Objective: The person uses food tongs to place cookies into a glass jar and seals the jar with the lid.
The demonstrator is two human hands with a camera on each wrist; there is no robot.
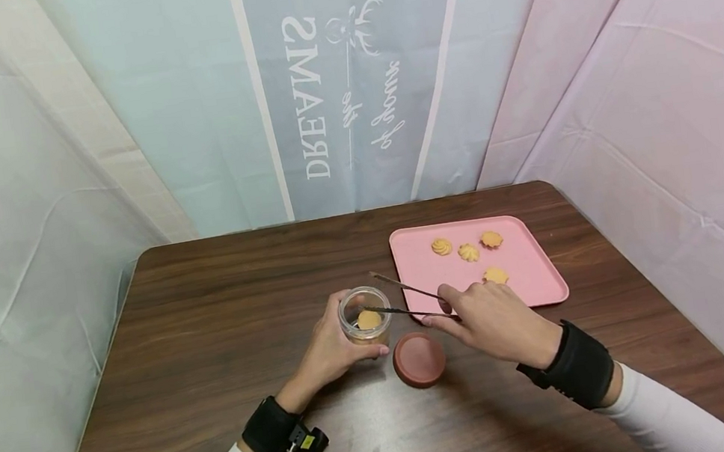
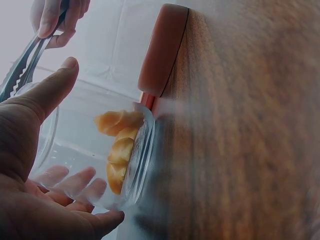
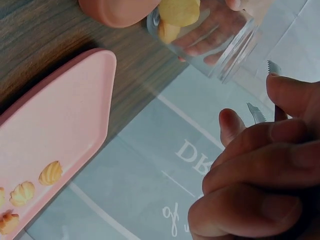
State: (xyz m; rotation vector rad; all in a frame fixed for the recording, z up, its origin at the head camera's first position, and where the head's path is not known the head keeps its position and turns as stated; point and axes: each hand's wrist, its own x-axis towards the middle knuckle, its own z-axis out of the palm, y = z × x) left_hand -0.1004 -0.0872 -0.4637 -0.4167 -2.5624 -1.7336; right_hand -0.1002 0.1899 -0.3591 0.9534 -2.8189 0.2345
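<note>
My left hand (image 1: 333,350) grips a clear jar (image 2: 75,140), fingers on one side and thumb on the other. Several yellow cookies (image 2: 120,155) lie at the bottom of the jar, seen through its wall. In my right hand (image 1: 499,322) is a pair of metal tongs (image 1: 410,287), their serrated tips spread apart with nothing between them. One tong arm overlaps the jar's open mouth in the head view; the other points past the jar's far right side. A reddish-brown round lid (image 1: 419,360) lies on the table close to the jar.
A pink tray (image 1: 416,257) lies behind and to the right of the jar, with several piped cookies (image 1: 468,252) on it. My right hand overlaps its front edge. The brown wooden table (image 1: 223,311) is bordered by hanging cloths.
</note>
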